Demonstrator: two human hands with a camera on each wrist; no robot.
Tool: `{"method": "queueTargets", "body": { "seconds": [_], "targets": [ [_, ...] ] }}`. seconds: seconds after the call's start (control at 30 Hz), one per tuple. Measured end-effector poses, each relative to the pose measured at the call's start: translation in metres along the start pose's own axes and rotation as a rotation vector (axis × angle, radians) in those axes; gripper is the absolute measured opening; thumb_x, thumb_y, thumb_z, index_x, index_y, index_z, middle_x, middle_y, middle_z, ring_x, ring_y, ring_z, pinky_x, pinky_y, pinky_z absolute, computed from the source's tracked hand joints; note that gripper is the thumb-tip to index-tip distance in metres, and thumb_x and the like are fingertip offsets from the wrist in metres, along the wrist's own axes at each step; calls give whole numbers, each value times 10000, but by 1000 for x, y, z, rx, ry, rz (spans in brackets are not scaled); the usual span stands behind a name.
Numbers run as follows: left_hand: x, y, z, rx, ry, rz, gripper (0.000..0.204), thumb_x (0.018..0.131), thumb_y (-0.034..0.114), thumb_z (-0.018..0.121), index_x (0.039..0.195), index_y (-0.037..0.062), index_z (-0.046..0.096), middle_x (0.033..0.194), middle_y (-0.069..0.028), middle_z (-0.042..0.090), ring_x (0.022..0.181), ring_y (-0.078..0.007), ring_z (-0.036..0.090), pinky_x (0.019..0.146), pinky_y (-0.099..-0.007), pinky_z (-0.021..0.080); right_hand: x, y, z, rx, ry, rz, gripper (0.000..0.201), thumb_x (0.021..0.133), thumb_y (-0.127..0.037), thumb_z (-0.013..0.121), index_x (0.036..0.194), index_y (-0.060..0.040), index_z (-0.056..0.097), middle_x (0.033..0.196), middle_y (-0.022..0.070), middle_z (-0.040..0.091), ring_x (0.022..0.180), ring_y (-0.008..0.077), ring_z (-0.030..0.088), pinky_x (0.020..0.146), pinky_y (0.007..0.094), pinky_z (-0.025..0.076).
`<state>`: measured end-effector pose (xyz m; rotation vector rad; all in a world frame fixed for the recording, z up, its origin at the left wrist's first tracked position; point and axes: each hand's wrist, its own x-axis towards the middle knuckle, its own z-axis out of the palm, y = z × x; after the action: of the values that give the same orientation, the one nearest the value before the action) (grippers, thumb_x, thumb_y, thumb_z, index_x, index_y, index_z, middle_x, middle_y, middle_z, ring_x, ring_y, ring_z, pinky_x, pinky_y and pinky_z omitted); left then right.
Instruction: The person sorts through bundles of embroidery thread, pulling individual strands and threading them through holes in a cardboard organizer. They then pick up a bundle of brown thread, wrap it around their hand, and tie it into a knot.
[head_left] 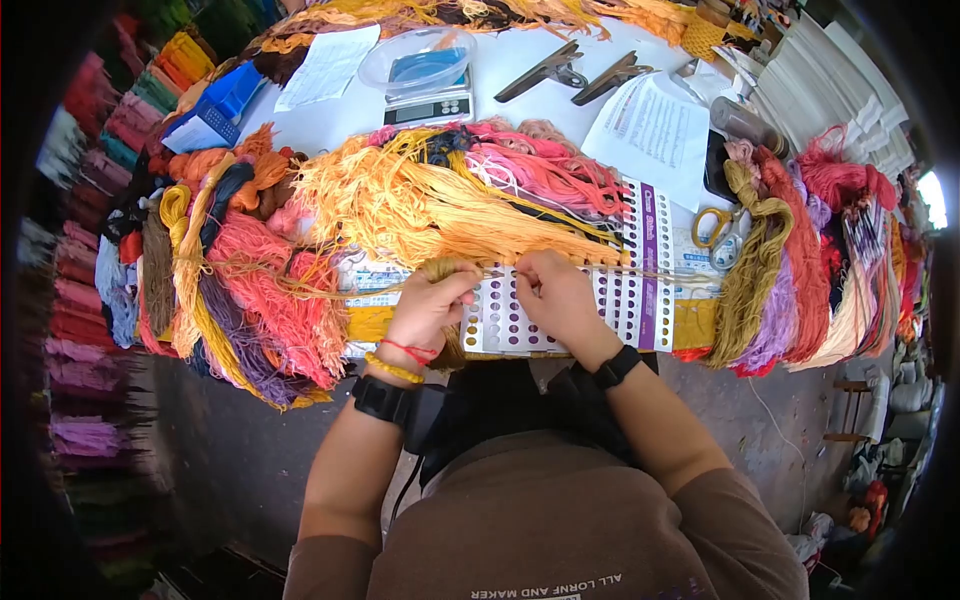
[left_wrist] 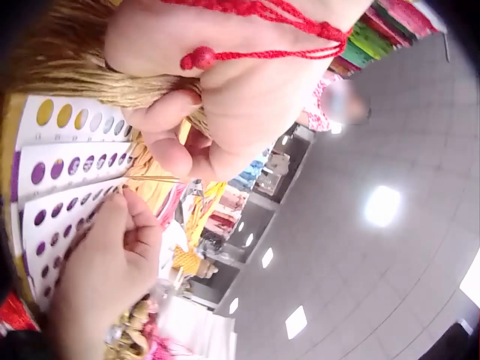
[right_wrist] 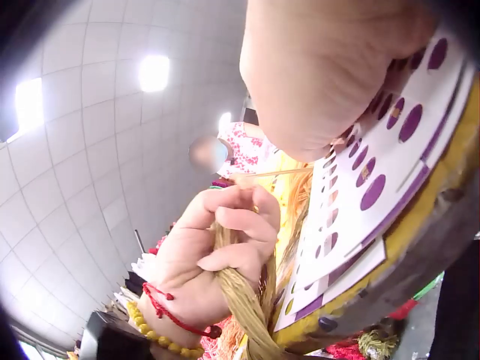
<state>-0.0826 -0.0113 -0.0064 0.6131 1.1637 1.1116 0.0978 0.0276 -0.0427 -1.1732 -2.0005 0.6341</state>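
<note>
Tan embroidery thread in a thick skein [right_wrist: 247, 307] runs through the curled fingers of my left hand [head_left: 432, 300], which wears a red cord and yellow beads. My right hand [head_left: 562, 300] is a short way to the right, over white thread cards [head_left: 650, 300] punched with rows of holes. A few thin tan strands [left_wrist: 154, 178] stretch between the two hands, and the right thumb and finger pinch their far end in the left wrist view. The right fingertips are mostly hidden behind the palm in the right wrist view. Orange thread [head_left: 430, 200] lies in a heap just beyond both hands.
Coloured skeins [head_left: 270, 290] drape over the table edge on the left, with more [head_left: 790, 260] on the right. Scissors [head_left: 715, 230] lie right of the cards. Behind are a scale [head_left: 430, 108], two large clips [head_left: 540, 72] and printed sheets [head_left: 650, 130]. Another person [right_wrist: 244, 146] stands in the background.
</note>
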Motion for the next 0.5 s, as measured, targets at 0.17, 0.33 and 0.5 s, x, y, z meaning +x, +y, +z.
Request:
{"method": "queueTargets", "body": {
  "seconds": [0.17, 0.33, 0.5],
  "targets": [
    [-17, 7, 15, -313, -91, 24, 85, 810, 48, 528, 888, 34, 558, 660, 5, 517, 489, -33, 380, 395, -142, 249, 0, 0, 1, -73, 9, -32, 113, 728, -95, 580, 827, -51, 546, 787, 100, 571, 672, 280, 586, 572, 366, 469],
    [-7, -2, 15, -273, -304, -48, 243, 849, 142, 509, 1065, 32, 532, 785, -38, 553, 503, -44, 377, 408, -148, 275, -1, 6, -1, 155, 56, 36, 104, 771, -75, 575, 866, -41, 552, 773, 112, 554, 631, 264, 569, 558, 342, 452],
    [6, -14, 29, -66, -149, -110, 344, 887, 277, 498, 1143, 48, 505, 825, -40, 586, 555, -55, 466, 414, -155, 279, -5, 1, -6, 323, 36, 51, 87, 792, -70, 573, 868, -33, 553, 765, 105, 540, 613, 241, 554, 555, 313, 440]
  ]
}}
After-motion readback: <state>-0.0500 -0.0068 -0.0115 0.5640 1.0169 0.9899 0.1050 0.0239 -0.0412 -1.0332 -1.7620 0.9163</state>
